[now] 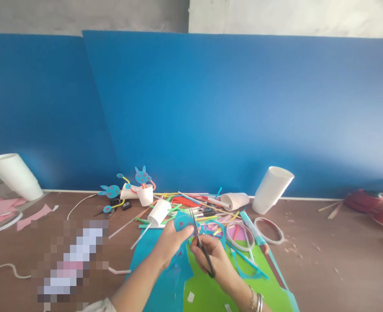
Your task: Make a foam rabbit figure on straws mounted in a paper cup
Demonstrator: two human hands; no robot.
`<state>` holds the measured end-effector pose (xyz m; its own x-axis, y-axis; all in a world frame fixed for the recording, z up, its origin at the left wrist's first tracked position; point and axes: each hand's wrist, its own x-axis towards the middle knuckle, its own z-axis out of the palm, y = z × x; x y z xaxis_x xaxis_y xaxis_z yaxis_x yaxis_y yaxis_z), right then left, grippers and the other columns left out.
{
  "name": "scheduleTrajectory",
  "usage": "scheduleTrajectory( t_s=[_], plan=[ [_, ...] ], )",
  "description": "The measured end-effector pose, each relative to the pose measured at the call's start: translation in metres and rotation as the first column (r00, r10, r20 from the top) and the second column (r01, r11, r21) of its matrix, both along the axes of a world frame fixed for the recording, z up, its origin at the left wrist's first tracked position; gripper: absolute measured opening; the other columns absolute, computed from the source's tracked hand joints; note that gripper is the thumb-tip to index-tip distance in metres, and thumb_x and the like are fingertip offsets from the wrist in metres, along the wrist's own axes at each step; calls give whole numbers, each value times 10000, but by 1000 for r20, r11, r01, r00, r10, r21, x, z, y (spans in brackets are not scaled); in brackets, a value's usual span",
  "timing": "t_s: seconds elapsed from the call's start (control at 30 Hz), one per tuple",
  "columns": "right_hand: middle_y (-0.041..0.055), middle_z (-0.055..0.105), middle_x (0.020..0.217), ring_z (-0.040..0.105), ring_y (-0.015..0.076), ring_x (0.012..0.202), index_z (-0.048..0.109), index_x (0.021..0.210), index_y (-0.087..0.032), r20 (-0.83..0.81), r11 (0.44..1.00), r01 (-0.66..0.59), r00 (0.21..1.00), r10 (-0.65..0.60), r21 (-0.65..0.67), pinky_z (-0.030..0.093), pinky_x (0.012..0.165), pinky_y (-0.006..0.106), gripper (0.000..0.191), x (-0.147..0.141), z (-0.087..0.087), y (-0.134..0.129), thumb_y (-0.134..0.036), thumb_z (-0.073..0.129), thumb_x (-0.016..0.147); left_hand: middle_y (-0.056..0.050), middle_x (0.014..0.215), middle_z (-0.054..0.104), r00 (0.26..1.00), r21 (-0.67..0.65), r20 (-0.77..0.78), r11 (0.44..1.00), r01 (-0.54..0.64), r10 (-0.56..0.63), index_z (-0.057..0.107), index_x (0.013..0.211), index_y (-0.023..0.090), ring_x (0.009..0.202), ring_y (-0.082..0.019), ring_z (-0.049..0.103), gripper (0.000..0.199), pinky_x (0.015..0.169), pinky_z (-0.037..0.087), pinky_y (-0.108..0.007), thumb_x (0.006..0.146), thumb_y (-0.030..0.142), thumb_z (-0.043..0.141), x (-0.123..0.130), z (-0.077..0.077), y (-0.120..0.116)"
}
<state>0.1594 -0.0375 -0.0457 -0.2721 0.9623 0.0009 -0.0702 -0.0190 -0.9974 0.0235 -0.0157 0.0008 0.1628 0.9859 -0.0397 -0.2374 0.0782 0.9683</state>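
My left hand [173, 238] pinches a round blue paper piece [182, 221] with small reddish marks on it. My right hand [212, 255] is closed around black-handled scissors [202, 249]; their blades point up, beside the right edge of the blue piece. Beneath both hands lie a blue sheet [159, 277] and a green sheet [211, 294]. A paper cup with a blue rabbit head [142, 177] stands behind, left of my hands. Next to it, another blue rabbit head [110, 191] is attached to a cup lying on its side.
Many coloured straws and sticks lie behind my hands, with a tipped cup [159, 212]. Tape rolls [240, 236] [269, 230] sit to the right. Tall cup stacks stand at right [272, 190] and left [16, 175]. A blue panel [211, 108] rises behind the table [324, 268].
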Motion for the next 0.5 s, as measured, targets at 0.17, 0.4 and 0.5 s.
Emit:
scheduleTrajectory(
  t_s=[0.17, 0.4, 0.5],
  plan=[
    [-102, 353, 431, 279, 42, 369, 522, 680, -174, 24, 1000, -3, 1000, 3, -6, 211, 359, 183, 396, 0, 2, 1, -517, 720, 689, -37, 792, 717, 1000, 2, -19, 1000, 16, -16, 692, 840, 153, 804, -201, 631, 225, 809, 473, -308, 678, 310, 693, -2, -4, 2],
    [-92, 340, 462, 261, 42, 401, 514, 660, -173, 85, 1000, 1, 996, -3, 24, 196, 372, 189, 434, 4, 3, 1, -563, 703, 688, -53, 794, 702, 997, 15, -31, 997, 73, -73, 667, 743, 145, 804, -219, 617, 208, 795, 468, -328, 661, 328, 723, -9, -9, 8],
    [-95, 338, 457, 260, 40, 394, 516, 663, -174, 86, 1000, 1, 996, -3, 26, 198, 365, 187, 429, 3, 2, 1, -560, 703, 686, -57, 756, 701, 996, -14, -12, 996, 84, -84, 676, 758, 144, 787, -232, 629, 249, 789, 478, -343, 624, 336, 760, -10, -10, 9]
  ],
)
